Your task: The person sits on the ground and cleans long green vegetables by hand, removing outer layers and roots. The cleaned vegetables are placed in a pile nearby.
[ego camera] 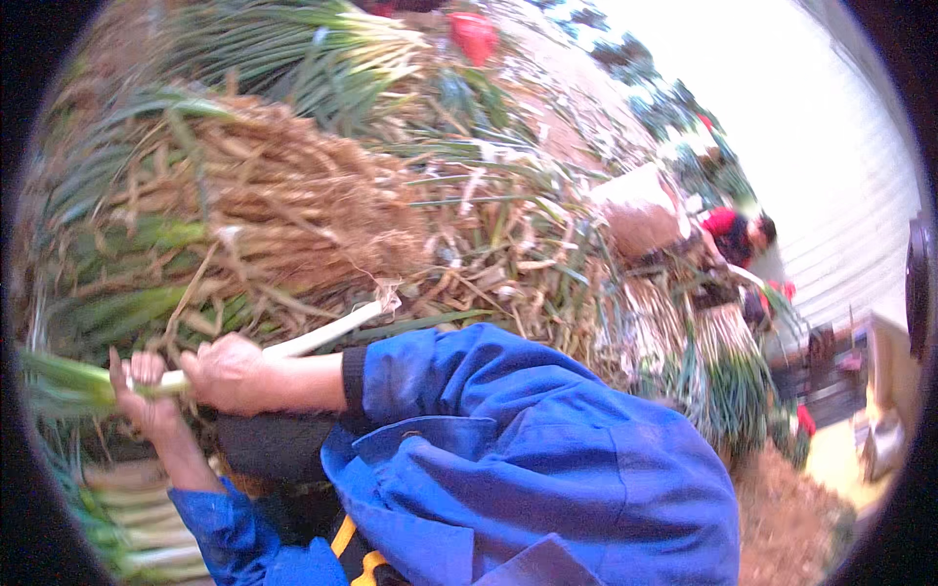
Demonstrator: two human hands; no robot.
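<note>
A long leek-like green onion (322, 329) runs across both hands, its root end up to the right and its green leaves (62, 381) out to the left. My right hand (231, 373) is closed around the pale stalk. Farther along, where white turns to green, my left hand (150, 399) curls around the same onion with one finger standing up. Beyond the hands lies a thick pile of untrimmed onions (315, 190) with brown, dry skins and shaggy roots. Beside my left forearm, pale cleaned stalks (146, 513) lie side by side, partly cut off by the picture's rim.
Stripped dry leaves (506, 271) litter the ground past my right arm. A bundle of green-topped onions (374, 44) lies at the top, near a red object (473, 36). At right are more bundles (722, 344) and a bent-over person in red and black (733, 231).
</note>
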